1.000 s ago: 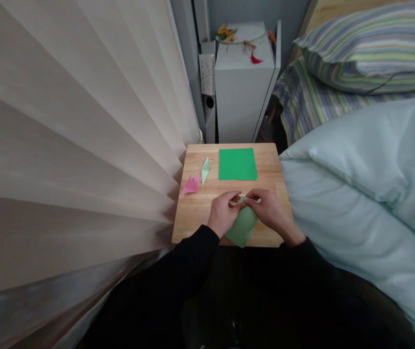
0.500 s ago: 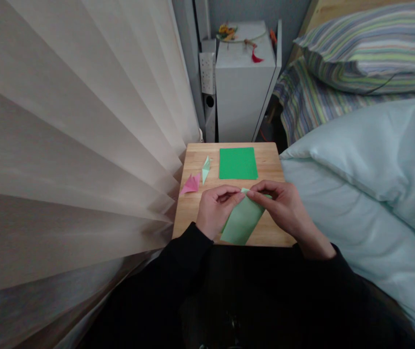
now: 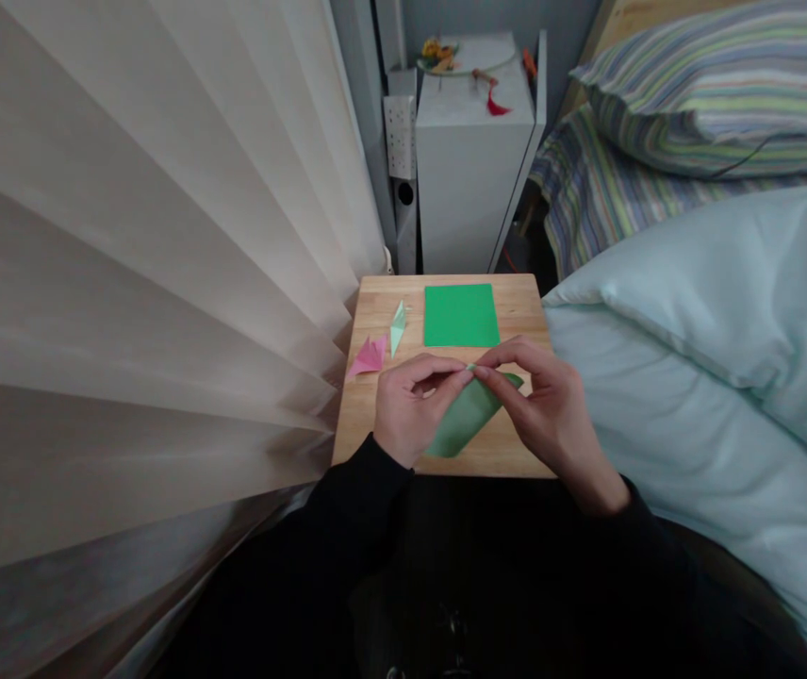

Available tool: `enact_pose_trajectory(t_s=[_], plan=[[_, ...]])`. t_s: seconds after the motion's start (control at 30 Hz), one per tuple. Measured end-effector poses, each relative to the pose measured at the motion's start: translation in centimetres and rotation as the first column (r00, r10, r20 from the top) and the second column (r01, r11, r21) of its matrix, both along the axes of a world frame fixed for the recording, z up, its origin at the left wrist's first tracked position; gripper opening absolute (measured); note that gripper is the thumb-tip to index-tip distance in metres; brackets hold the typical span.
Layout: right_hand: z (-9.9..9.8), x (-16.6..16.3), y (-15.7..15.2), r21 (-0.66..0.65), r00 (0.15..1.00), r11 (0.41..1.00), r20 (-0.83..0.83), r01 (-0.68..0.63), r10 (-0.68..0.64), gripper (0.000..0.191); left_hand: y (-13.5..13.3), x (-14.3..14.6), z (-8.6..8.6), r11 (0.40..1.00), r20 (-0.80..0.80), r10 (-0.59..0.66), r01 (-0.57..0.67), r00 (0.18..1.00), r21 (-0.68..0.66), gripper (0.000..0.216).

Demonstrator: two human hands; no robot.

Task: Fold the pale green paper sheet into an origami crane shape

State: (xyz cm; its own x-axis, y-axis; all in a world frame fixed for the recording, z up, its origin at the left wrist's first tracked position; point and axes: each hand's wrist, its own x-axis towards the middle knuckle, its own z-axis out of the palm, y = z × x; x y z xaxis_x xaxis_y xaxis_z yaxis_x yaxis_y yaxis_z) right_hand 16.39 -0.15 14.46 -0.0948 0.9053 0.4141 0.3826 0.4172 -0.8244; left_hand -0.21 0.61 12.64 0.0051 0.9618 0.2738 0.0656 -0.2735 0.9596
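A light green sheet of paper hangs between my hands above the small wooden table. My left hand pinches its upper edge between thumb and fingers. Close beside it, my right hand pinches the same edge, with the fingertips of both hands nearly touching. Part of the paper is hidden behind my fingers. Beyond the hands lies a square of bright green paper. To its left are a folded pale green paper piece and a pink folded paper piece.
A pleated curtain runs along the left side of the table. Behind it stands a white cabinet with a red tassel on top. On the right is a bed with a pale blue quilt and a striped pillow.
The light green paper has tilted and its lower edge has risen, so less of its face shows. My right hand's fingers have closed in nearer to my left fingertips.
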Motion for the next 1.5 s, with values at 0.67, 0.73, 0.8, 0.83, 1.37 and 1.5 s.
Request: enact_pose_trajectory(t_s=[0.67, 0.73, 0.8, 0.83, 1.37, 1.5], plan=[[0.3, -1.0, -0.7, 0.121, 0.991, 0.987, -0.086, 0.109, -0.099, 0.015, -0.8, 0.0, 1.0, 0.978, 0.018, 0.065, -0.067, 0.998, 0.195, 0.019], [0.3, -1.0, -0.7, 0.13, 0.991, 0.985, -0.075, 0.117, -0.107, 0.014, -0.8, 0.1, 1.0, 0.98, 0.032, 0.069, -0.074, 0.997, 0.186, 0.02], [0.3, -1.0, -0.7, 0.141, 0.992, 0.983, -0.062, 0.116, -0.109, 0.015, -0.8, 0.0, 1.1, 0.98, 0.03, 0.067, -0.071, 0.997, 0.187, 0.021], [0.3, -1.0, -0.7, 0.148, 0.992, 0.982, -0.058, 0.116, -0.108, 0.015, -0.8, 0.0, 1.1, 0.979, 0.026, 0.066, -0.07, 0.997, 0.189, 0.021], [0.4, -0.8, -0.9, 0.113, 0.997, 0.991, -0.053, 0.068, -0.062, 0.019, -0.8, -0.1, 1.3, 0.991, 0.028, 0.073, -0.075, 0.997, 0.107, 0.012], [0.3, -0.8, -0.9, 0.108, 0.998, 0.993, -0.048, 0.042, -0.037, 0.02, -0.8, 0.0, 1.1, 0.999, 0.071, 0.046, -0.046, 0.996, -0.009, 0.02]])
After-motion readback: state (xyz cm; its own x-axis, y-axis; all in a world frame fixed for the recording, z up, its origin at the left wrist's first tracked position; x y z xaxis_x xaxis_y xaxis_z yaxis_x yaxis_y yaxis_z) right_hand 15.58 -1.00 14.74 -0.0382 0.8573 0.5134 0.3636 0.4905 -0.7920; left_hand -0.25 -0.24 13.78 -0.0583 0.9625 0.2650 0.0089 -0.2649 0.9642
